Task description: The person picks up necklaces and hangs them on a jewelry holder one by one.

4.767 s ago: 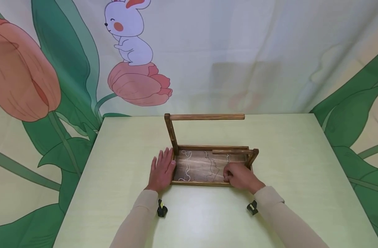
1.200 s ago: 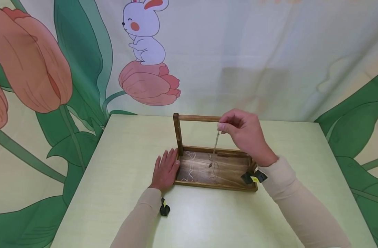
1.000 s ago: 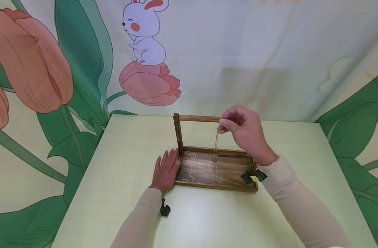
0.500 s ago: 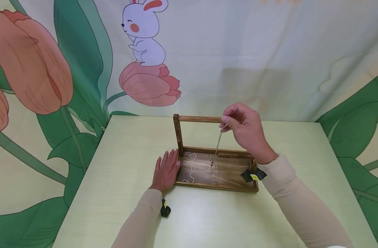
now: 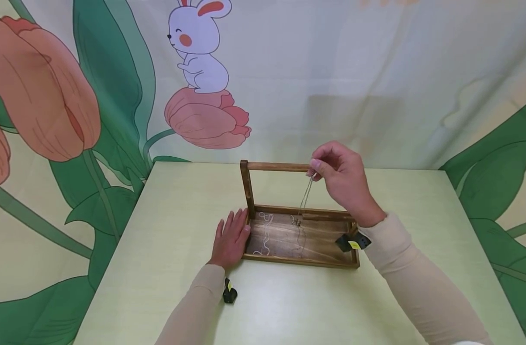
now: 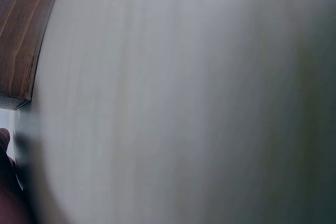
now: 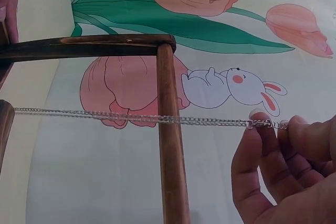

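Right wrist view: thin, silvery, small-linked chain point(image 7: 168, 119), doubled, pinched by right grip point(image 7: 307, 192); left grip point(image 5: 230, 239) outstretched against tray point(image 5: 297, 261).

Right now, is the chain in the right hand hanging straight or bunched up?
Hanging straight: the chain runs in two straight strands from the right hand down toward the wooden tray; whether it touches there, I cannot tell.

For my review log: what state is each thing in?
Wooden tray: upright on the table, open-topped
Silver chain: hanging doubled, lower end unclear
Right hand: pinching the silver chain
White strand: lying loose, wavy, in the tray
Thin chain: lying loose in the tray
Left hand: resting against the tray's left end
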Tool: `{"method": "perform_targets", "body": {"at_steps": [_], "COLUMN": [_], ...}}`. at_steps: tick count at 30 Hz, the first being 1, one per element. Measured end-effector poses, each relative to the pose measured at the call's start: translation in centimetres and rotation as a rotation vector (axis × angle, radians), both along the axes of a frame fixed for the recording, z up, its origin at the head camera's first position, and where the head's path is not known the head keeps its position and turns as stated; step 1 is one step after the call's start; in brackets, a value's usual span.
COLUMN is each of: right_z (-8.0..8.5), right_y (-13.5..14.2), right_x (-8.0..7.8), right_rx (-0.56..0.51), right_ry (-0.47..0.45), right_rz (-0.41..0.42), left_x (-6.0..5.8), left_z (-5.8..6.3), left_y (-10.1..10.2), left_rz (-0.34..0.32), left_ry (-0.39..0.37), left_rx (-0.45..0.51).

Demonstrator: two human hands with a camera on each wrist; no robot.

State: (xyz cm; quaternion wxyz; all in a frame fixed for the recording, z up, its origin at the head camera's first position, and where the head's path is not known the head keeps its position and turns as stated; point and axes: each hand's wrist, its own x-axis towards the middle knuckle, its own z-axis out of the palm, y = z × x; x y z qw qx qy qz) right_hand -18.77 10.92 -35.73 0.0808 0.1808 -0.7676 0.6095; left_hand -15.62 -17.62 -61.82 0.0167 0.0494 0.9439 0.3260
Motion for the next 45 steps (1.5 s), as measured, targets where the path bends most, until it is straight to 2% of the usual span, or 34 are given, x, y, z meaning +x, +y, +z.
{"method": "perform_targets", "body": {"at_steps": [12,24,34,39,45], "right_z": [-0.1,-0.4,-0.4,-0.3,-0.1], "right_y": [0.1,0.3,1.0,1.9,3.3], "right_x": [-0.3,-0.4,-0.7,-0.6,-0.5], "right_rx": [-0.062,-0.117,-0.231,-0.228,-0.200], "right_ry": [-0.021,0.015,0.017,0.016,0.036], "right_rz": [0.037,0.057,0.070,0.055,-0.007], "left_x": [0.2,0.1,0.2,0.3,0.3], "left_z": [0.4,0.4,0.2,0.3,0.5], "left_y": [0.1,0.3,0.1,0.1,0.1], "left_rz": [0.003,-0.006,-0.009,-0.011,-0.011], "left_ry": [0.005,0.008,0.025,0.014,0.011], "left_rx": [-0.002,0.005,-0.005,-0.009,0.002]}}
